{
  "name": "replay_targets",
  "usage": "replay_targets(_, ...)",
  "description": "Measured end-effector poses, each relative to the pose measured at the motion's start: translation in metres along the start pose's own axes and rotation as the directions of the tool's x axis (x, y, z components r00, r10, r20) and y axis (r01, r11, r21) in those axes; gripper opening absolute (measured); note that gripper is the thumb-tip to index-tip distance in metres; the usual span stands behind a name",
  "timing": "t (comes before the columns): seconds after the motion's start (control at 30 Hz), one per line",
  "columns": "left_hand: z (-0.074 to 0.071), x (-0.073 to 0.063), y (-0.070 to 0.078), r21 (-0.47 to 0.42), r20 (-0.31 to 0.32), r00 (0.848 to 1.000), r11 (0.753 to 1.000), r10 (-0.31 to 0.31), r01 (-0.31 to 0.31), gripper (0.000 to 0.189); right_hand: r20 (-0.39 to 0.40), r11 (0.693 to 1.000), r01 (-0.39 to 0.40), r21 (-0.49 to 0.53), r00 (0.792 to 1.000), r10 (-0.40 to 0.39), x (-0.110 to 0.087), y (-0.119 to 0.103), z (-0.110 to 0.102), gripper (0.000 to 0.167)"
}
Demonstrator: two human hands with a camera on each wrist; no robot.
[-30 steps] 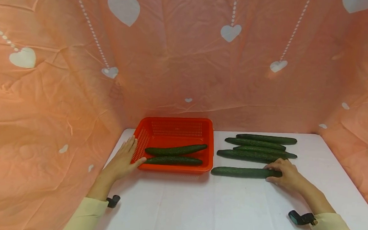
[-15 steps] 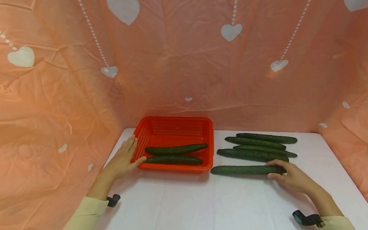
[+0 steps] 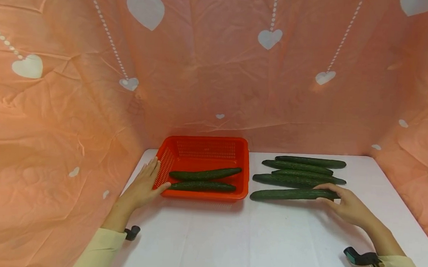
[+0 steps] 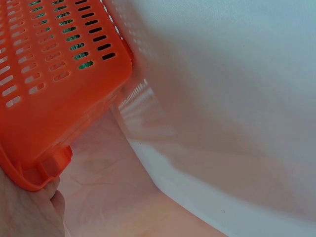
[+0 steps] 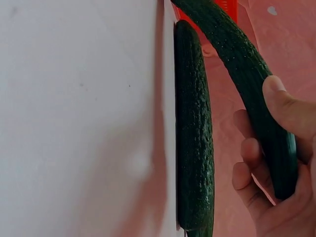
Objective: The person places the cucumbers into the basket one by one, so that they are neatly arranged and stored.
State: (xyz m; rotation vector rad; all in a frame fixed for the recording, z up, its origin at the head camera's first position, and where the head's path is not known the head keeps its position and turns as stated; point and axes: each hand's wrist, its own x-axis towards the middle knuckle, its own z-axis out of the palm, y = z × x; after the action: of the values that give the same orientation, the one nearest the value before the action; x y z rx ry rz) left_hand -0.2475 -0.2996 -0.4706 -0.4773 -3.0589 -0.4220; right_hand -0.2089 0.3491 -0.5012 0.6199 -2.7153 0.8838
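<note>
In the head view my right hand [image 3: 354,207] grips a dark green cucumber [image 3: 291,194] near its right end. The right wrist view has the thumb on one side of this cucumber [image 5: 242,74] and curled fingers on the other, with its body raised clear of another cucumber [image 5: 195,133] on the table. My left hand [image 3: 142,186] rests on the left side of a red plastic basket [image 3: 206,139], fingers extended along it and thumb over the front corner. Inside the basket lie two cucumbers, one being the rear cucumber [image 3: 203,174].
Several cucumbers [image 3: 297,167] lie side by side on the white-covered table [image 3: 214,241], behind the held one and right of the basket. An orange cloth [image 3: 202,87] with white hearts stands behind the table and along both sides.
My right hand has shifted right and slightly back, bringing the cucumber along and away from the basket; its right end has risen. The left hand and basket stay in place.
</note>
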Motion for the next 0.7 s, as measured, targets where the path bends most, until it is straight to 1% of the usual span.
replay_targets(0.27,0.000,-0.001,0.000,0.002,-0.002,1.000,1.000,-0.001,0.001,0.103,-0.007,0.988,-0.119,0.094,0.993,0.120,-0.001,-0.008,-0.012,0.036)
replay_targets(0.37,0.000,-0.001,0.001,0.006,-0.007,1.000,1.000,0.003,-0.003,0.103,-0.017,0.985,-0.130,0.115,0.991,0.133,0.000,-0.010,-0.017,0.037)
replay_targets(0.5,0.000,-0.001,-0.001,0.006,-0.007,1.000,1.000,0.007,-0.007,0.103,-0.036,0.984,-0.132,0.117,0.990,0.138,0.003,-0.013,-0.023,0.038)
replay_targets(0.7,0.001,0.000,-0.001,0.000,-0.004,1.000,1.000,0.005,-0.005,0.104,-0.079,0.986,-0.101,0.133,0.991,0.112,0.011,-0.019,-0.032,0.036)
